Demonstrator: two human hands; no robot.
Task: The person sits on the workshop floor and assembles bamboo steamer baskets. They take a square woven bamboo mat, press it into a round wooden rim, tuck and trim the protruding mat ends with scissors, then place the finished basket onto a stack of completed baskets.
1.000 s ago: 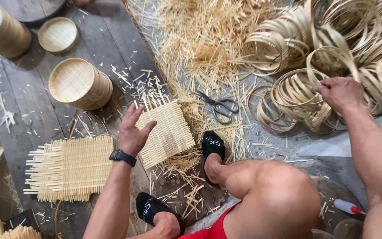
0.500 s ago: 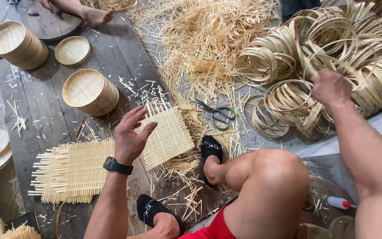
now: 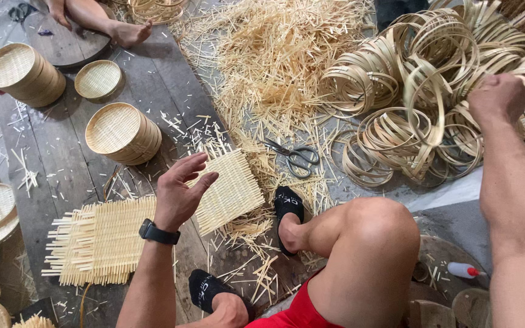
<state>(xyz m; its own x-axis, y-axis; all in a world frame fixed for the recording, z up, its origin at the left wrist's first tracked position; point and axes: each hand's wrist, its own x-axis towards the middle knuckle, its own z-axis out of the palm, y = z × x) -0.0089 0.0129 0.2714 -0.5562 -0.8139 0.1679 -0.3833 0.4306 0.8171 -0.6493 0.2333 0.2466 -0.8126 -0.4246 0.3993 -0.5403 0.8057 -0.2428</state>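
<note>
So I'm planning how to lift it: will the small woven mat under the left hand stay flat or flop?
The small woven mat looks thin and light, so it probably flexes. Its loose strip ends may snag or fray. The left hand hovers spread over it.

Hands [image 3: 180, 191] over woven mat [image 3: 229, 191], bamboo hoops [image 3: 408, 97]

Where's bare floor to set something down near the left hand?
Dark planks between the round trays and the flat woven mat, left of the left hand, carry only stray slivers. Crowded: the splint heap, scissors and hoop pile by the right hand.
</note>
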